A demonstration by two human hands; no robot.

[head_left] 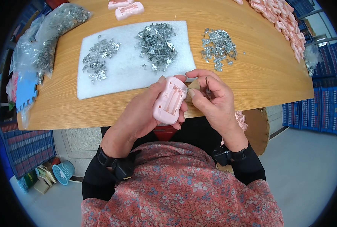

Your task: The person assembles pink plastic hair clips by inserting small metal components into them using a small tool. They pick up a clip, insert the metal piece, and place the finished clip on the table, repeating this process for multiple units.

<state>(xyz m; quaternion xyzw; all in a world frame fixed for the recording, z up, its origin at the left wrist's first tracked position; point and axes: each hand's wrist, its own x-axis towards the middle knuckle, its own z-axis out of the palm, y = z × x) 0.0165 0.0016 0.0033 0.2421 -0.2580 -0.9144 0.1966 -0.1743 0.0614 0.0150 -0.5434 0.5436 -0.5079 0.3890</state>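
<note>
My left hand is wrapped round a pale pink plastic casing, held tilted just past the table's front edge. The casing's open battery compartment faces up. At its upper right end my right hand is closed, thumb and index finger pinched together. A tiny metal piece, perhaps a spring contact, shows between the fingertips and the compartment. Something tan covers or sits at a fingertip; I cannot tell which. Dark thin bits show inside the curled right fingers, their kind unclear.
A white foam sheet carries two heaps of small metal contacts. Another metal heap lies on the wood to its right. Plastic bags of metal parts stand at left. Pink casings are piled far right; others lie at the back.
</note>
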